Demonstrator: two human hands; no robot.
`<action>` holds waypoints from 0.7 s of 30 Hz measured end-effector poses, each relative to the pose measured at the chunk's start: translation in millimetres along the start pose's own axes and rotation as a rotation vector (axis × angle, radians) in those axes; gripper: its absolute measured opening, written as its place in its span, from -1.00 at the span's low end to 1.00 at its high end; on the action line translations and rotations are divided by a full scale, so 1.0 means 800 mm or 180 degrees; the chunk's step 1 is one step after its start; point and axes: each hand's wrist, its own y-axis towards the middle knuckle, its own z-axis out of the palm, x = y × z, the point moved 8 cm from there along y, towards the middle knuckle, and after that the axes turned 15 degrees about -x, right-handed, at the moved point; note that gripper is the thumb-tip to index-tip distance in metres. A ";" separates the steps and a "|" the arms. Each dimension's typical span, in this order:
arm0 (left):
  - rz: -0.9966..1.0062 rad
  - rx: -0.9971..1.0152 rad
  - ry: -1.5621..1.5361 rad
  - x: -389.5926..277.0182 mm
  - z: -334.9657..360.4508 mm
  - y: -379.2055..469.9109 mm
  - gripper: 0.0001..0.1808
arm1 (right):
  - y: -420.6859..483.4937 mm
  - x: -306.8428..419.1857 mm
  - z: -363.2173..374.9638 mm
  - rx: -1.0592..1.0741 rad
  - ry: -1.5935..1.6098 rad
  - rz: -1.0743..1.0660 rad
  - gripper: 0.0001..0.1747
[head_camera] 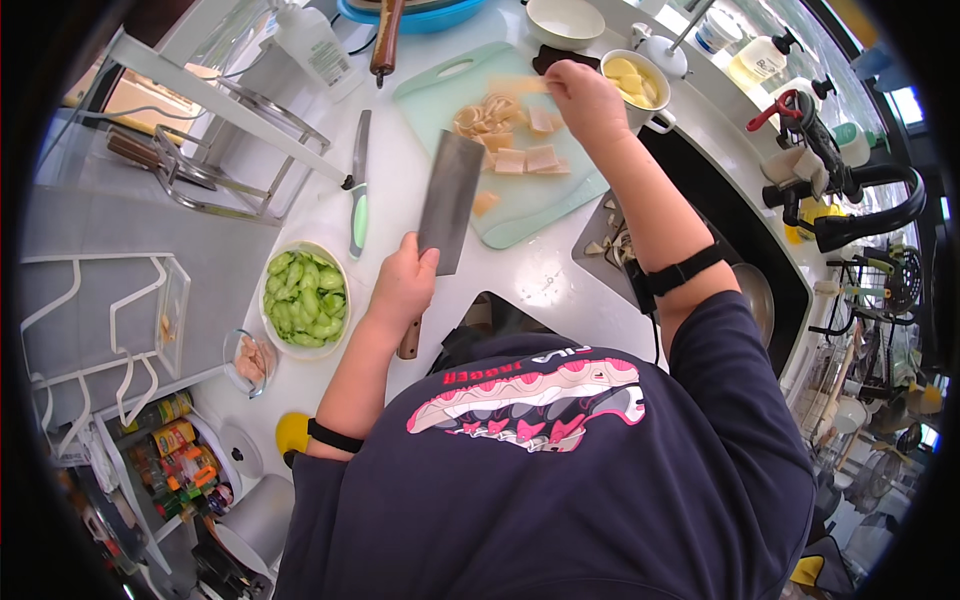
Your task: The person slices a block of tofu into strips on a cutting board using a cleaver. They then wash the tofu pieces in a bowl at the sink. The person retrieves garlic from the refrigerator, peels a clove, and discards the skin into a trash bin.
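Observation:
My left hand (405,285) grips a cleaver (454,199) by its wooden handle, the broad blade pointing away from me and reaching over the near-left side of a pale green cutting board (427,94). Between the fingertips of my right hand (589,97) is a thin, pale tan strip of food (517,84), lifted over the board's far part. On the board lie curled strips (487,114) and several flat, squarish pieces (529,159) of similar food. A smaller piece (484,202) rests close to the blade's right edge.
Left of the board are a green-handled knife (359,202), a bowl of sliced green vegetable (306,296) and a glass bowl of pinkish pieces (252,364). A mug (641,116) of yellow slices stands beside my right wrist. The black sink (712,180) lies right; a metal rack (255,165), left.

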 end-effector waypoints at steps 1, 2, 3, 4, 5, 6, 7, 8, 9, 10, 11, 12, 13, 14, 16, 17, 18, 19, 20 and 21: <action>0.0033 0.0117 0.0372 -0.001 0.008 0.003 -0.79 | 0.000 -0.007 -0.017 -0.0187 0.0165 0.0207 -0.89; 0.0469 0.0228 0.0690 -0.015 0.019 0.005 -0.79 | -0.004 -0.020 -0.031 -0.0349 0.0330 0.0572 -0.83; 0.0641 0.0417 0.1046 -0.022 0.035 0.006 -0.79 | -0.012 -0.035 -0.038 -0.0331 0.0762 0.1075 -0.81; 0.0785 0.0595 0.1395 -0.028 0.050 0.007 -0.78 | -0.027 -0.051 -0.042 -0.0293 0.1173 0.1622 -0.80; 0.0936 0.0755 0.1556 -0.038 0.065 0.008 -0.78 | -0.044 -0.066 -0.043 -0.0257 0.1606 0.2165 -0.78; 0.1062 0.0907 0.1711 -0.047 0.080 0.009 -0.77 | -0.060 -0.075 -0.046 -0.0267 0.1995 0.2519 -0.71; 0.1233 0.1023 0.1852 -0.058 0.094 0.012 -0.77 | -0.075 -0.085 -0.048 -0.0401 0.2242 0.2847 -0.70; 0.1175 0.1151 0.1991 -0.061 0.106 0.018 -0.77 | -0.090 -0.092 -0.049 -0.0544 0.2532 0.3108 -0.68; 0.1179 0.1050 0.1963 -0.069 0.109 0.027 -0.76 | -0.106 -0.100 -0.048 -0.0679 0.2807 0.3389 -0.66; 0.1184 0.0952 0.1935 -0.075 0.112 0.036 -0.76 | -0.118 -0.103 -0.045 -0.0709 0.3139 0.3538 -0.65; 0.1188 0.0854 0.1907 -0.079 0.115 0.045 -0.76 | -0.131 -0.106 -0.042 -0.0805 0.3347 0.3681 -0.71; 0.1101 0.0764 0.1959 -0.077 0.114 0.057 -0.76 | -0.143 -0.106 -0.034 -0.0753 0.3485 0.3782 -0.72; 0.1014 0.0677 0.2012 -0.073 0.110 0.069 -0.75 | -0.156 -0.105 -0.026 -0.0746 0.3602 0.3868 -0.74; 0.0959 0.0562 0.2059 -0.068 0.104 0.081 -0.75 | -0.168 -0.103 -0.016 -0.0650 0.3673 0.3945 -0.74; 0.0937 0.0361 0.1994 -0.060 0.094 0.101 -0.74 | -0.191 -0.100 0.001 -0.0417 0.3214 0.3925 -0.71; 0.0926 0.0267 0.1963 -0.055 0.088 0.110 -0.74 | -0.201 -0.100 0.006 -0.0283 0.2854 0.3842 -0.71; 0.0977 0.0227 0.1897 -0.053 0.085 0.117 -0.74 | -0.207 -0.098 0.014 -0.0122 0.2430 0.3705 -0.69; 0.0987 0.0234 0.1758 -0.051 0.084 0.120 -0.74 | -0.212 -0.098 0.016 0.0370 0.1537 0.3356 -0.65; 0.0957 0.0288 0.1643 -0.048 0.084 0.122 -0.74 | -0.204 -0.093 0.014 0.0357 0.1147 0.2793 -0.65; 0.0925 0.0335 0.1524 -0.048 0.085 0.122 -0.74 | -0.198 -0.091 0.011 0.0348 0.0634 0.2396 -0.65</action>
